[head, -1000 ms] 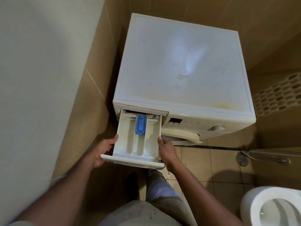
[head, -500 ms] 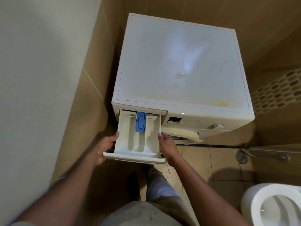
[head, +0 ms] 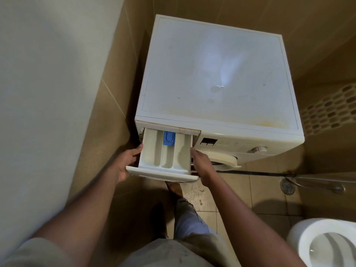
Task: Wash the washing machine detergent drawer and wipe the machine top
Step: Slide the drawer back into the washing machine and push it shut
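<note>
Head view: left hand (head: pixel 124 164) and right hand (head: pixel 201 164) clamp fingers on both sides of drawer (head: pixel 163 157), likely to slide it out of washing machine (head: pixel 221 74) evenly.

One washer (head: pixel 217 74) stands in the corner, with one drawer (head: pixel 165 162) pulled out of its front. That drawer has three compartments side by side, and one blue insert (head: pixel 169 138) sits at the back of the middle one. Two hands are on the drawer: the left hand (head: pixel 125 162) at its left side, the right hand (head: pixel 201 162) at its right. The washer's front shows one dial (head: pixel 257 149) and one dark display (head: pixel 208 141). One toilet (head: pixel 325 243) shows at the lower right, one floor drain (head: pixel 287 186) near it, and one perforated basket (head: pixel 331 110) beside the washer.
</note>
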{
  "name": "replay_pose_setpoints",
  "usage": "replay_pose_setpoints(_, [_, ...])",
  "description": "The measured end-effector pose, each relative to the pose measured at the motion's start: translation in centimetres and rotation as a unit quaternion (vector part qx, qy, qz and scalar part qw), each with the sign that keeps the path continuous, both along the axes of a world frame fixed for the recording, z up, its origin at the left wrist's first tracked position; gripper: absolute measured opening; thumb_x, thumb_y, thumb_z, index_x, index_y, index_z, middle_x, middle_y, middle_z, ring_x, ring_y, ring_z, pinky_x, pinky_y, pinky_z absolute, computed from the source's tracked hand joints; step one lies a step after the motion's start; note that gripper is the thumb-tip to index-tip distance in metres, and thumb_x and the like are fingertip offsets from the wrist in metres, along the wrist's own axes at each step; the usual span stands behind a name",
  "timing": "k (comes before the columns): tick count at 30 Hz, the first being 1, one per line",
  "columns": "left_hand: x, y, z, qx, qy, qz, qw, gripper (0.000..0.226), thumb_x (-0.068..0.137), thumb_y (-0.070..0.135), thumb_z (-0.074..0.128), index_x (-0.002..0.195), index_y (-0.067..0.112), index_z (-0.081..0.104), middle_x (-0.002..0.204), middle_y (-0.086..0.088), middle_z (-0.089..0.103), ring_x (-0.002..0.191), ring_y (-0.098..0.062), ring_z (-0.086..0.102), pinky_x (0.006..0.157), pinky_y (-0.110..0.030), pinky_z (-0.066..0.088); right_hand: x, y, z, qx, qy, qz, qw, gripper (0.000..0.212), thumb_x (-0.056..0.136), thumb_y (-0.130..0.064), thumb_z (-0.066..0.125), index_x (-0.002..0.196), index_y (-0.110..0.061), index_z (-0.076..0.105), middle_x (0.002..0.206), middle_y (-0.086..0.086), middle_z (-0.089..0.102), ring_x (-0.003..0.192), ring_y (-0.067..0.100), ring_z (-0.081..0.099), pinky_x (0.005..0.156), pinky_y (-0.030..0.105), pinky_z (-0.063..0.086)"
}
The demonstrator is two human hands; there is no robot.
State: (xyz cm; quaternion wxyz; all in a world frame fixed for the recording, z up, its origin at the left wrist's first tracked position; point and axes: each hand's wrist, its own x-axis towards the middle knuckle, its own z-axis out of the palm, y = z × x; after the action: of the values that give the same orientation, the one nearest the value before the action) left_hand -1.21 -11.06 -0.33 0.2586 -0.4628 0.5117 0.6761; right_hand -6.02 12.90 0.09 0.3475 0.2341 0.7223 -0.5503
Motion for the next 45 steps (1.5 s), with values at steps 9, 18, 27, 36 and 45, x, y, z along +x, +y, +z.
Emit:
replay_pose_setpoints(9, [7.0,5.3,-2.4,-0.071,-0.041,0.300,0.950,0.027,0.104,0.021,0.032,0.097,0.014,0.057,0.090,-0.006,0.055,0.087,-0.020,0.052,0.074,-0.033,0.048,9.1,0.7,-3.1,0.003,-0.046,-0.294,0.955,0.018,0.097,-0.003,0.046,0.107,-0.013,0.056,0.108,0.016,0.065,0.088,0.023,0.064,0.070,0.035,0.056])
replay_pose_setpoints(18, [8.7,10.1,-0.4,0.007,0.094,0.268,0.959,0.063,0.095,0.063,0.042,0.126,0.010,0.056,0.113,-0.015,0.065,0.108,-0.029,0.063,0.097,-0.043,0.049,12.0,-4.4,-1.2,-0.232,-0.079,-0.204,0.948,0.027,0.081,-0.016,0.071,0.106,-0.009,0.070,0.107,0.012,0.071,0.106,0.027,0.063,0.092,0.043,0.049])
replay_pose_setpoints(27, [7.1,9.6,0.0,0.057,0.106,0.247,0.962,0.065,0.073,0.036,0.082,0.127,0.007,0.060,0.120,-0.023,0.069,0.111,-0.033,0.067,0.099,-0.040,0.053,10.0,-4.3,0.0,-0.294,-0.106,-0.270,0.911,0.056,0.074,-0.036,0.082,0.117,-0.005,0.064,0.112,0.019,0.069,0.107,0.029,0.065,0.098,0.043,0.052])
replay_pose_setpoints(36, [3.5,8.5,0.0,0.079,0.130,0.255,0.955,0.051,0.083,0.026,0.077,0.126,0.006,0.057,0.119,-0.023,0.068,0.110,-0.033,0.068,0.093,-0.036,0.055,6.1,-4.6,-1.0,-0.249,-0.110,-0.243,0.931,0.078,0.059,-0.048,0.088,0.121,-0.007,0.062,0.115,0.015,0.071,0.109,0.028,0.067,0.077,0.041,0.052])
replay_pose_setpoints(45, [-3.4,7.3,-0.9,0.059,0.144,0.237,0.959,0.056,0.080,0.033,0.080,0.126,0.010,0.059,0.118,-0.020,0.070,0.105,-0.031,0.070,0.096,-0.041,0.055,-1.0,-5.7,-0.6,-0.257,-0.082,-0.232,0.934,0.043,0.076,-0.041,0.079,0.104,-0.010,0.068,0.095,0.012,0.072,0.095,0.024,0.069,0.084,0.041,0.054])
